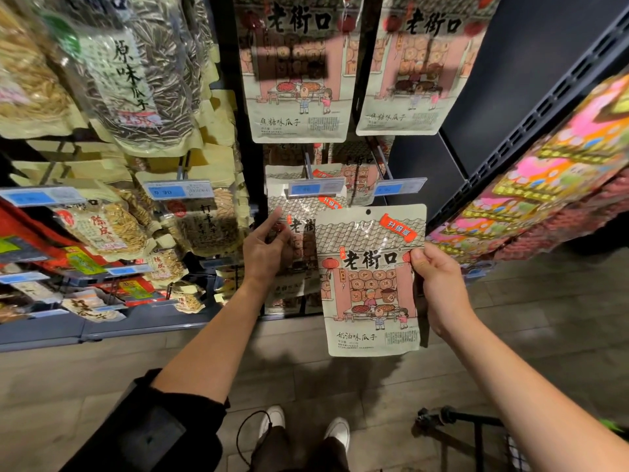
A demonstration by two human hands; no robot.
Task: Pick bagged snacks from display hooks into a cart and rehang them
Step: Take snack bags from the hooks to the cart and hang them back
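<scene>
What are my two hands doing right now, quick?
Left hand: open, fingers resting on the hanging snack bag on its hook.
Right hand: grip closed on the right edge of the loose snack bag.

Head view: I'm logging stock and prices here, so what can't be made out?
- Blue price tags: digits blurred.
- Hanging pale snack bag: partly hidden by left hand and the pale illustrated snack bag in right hand.
- Black metal cart: cut off by bottom edge.
</scene>
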